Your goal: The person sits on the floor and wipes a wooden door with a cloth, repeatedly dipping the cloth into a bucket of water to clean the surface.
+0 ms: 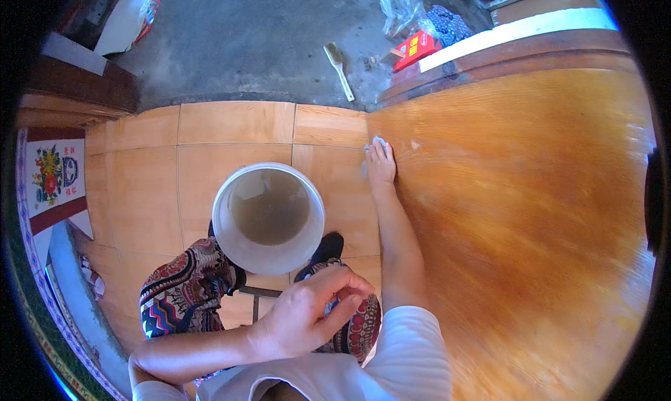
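Note:
My right hand (381, 165) is stretched forward, its fingers pressed over a pale bluish cloth (378, 141). Cloth and fingers lie against the lower edge of a glossy orange-brown wooden panel (510, 205), where it meets the tiles. My left hand (307, 311) rests in front of my bent knee, its fingers curled together and the thumb a little apart; nothing held shows in it. Between my legs stands a white bucket (219, 223), partly filled with cloudy grey-brown water (271, 209).
Orange wood-look tiles (234, 125) end at a grey concrete floor (231, 51). A brush with a pale handle (340, 72), a red box (417, 50) and a clear plastic bag (400, 8) lie there. On the left hangs a flower-patterned cloth (56, 174).

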A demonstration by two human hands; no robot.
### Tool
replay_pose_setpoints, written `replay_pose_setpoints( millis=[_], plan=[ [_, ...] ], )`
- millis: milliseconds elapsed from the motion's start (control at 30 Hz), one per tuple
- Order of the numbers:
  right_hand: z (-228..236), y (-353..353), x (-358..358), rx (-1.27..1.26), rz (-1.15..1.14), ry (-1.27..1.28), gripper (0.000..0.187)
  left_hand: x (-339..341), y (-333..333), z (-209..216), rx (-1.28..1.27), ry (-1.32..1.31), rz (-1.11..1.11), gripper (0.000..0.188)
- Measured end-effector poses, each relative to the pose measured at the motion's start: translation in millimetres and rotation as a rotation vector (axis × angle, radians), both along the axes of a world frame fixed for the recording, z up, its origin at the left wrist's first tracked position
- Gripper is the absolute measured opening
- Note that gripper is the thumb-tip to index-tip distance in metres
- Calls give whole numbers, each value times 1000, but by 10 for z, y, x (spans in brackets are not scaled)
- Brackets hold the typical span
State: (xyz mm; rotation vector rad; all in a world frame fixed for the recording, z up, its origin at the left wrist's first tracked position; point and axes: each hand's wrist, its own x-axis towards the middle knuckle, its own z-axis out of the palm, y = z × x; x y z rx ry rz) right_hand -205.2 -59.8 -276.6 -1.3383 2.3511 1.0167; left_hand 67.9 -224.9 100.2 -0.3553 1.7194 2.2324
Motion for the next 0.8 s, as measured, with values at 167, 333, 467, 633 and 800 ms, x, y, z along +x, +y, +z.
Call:
replay_pose_setpoints(
  millis=[167,333,467,633,800],
  plan=[
    [1037,443,67,-408,-26,124,44,-11,77,81,-35,115,-41,15],
    [3362,277,155,-570,67,389,56,86,226,24,-26,169,52,16],
    [5142,390,304,-642,111,796,64,58,312,-14,-76,242,27,17],
    [5661,315,490,-610,87,1040,71,83,348,-46,-119,358,110,14],
    [4074,199,138,-640,154,589,43,127,322,-33,-147,315,113,14]
  ],
)
